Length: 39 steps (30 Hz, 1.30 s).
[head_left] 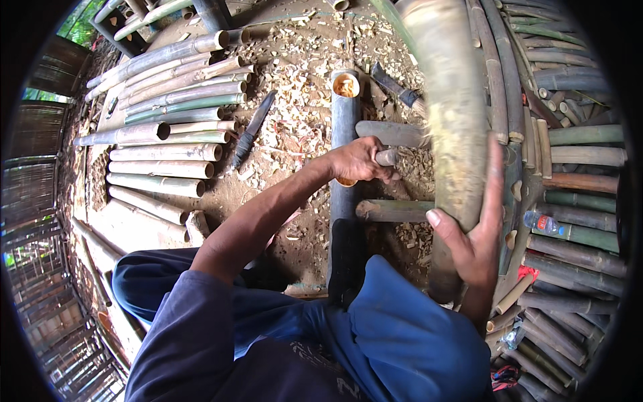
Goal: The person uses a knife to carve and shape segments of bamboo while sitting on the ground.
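Note:
My left hand (358, 159) is closed round a wooden tool handle (386, 157), whose blunt end sticks out on the right. The working end of that tool is hidden. It is held over a dark upright-lying bamboo pole (345, 120) with a cut opening (345, 85) near its far end and another partly under my hand. My right hand (475, 244) grips a thick pale wooden club (457, 114), thumb on its left side and fingers along its right. Motion blurs the club, and its surface looks chipped.
A wrapped-handle knife (253, 132) lies left of the pole; another blade (395, 87) lies beyond it to the right. Two short bamboo rails (395, 210) run rightward from the pole. Cut bamboo lengths (161, 169) line both sides. A plastic bottle (542, 223) rests on the right stack.

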Available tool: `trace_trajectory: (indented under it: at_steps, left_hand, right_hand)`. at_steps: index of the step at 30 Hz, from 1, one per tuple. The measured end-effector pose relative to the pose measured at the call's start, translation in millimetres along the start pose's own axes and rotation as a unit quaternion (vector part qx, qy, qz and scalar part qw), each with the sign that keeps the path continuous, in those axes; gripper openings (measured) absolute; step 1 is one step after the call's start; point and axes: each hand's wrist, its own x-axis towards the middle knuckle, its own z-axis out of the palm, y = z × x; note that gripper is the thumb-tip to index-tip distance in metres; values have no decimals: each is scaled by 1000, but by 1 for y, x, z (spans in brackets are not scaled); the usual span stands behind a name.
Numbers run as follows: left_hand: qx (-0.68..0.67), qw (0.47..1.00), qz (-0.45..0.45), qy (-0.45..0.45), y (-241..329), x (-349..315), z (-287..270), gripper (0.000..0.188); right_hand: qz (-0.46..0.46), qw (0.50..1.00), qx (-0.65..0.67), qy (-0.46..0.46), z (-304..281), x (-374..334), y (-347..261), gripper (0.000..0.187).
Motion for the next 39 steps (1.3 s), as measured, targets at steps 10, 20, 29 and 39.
trace_trajectory:
  at_steps: [10, 20, 29, 39]
  left_hand:
    - [268, 942, 131, 152, -14, -23, 42, 29]
    - [412, 869, 78, 263, -9, -6, 157, 44]
    - [406, 860, 5, 308, -21, 21, 134, 25]
    - [374, 879, -55, 290, 0, 30, 96, 26]
  right_hand:
    - [46, 984, -138, -103, 17, -19, 44, 104]
    - [185, 971, -131, 70, -32, -147, 66, 108]
    - [225, 971, -10, 84, -27, -168, 74, 109]
    - [112, 978, 1, 174, 1, -123, 74, 109]
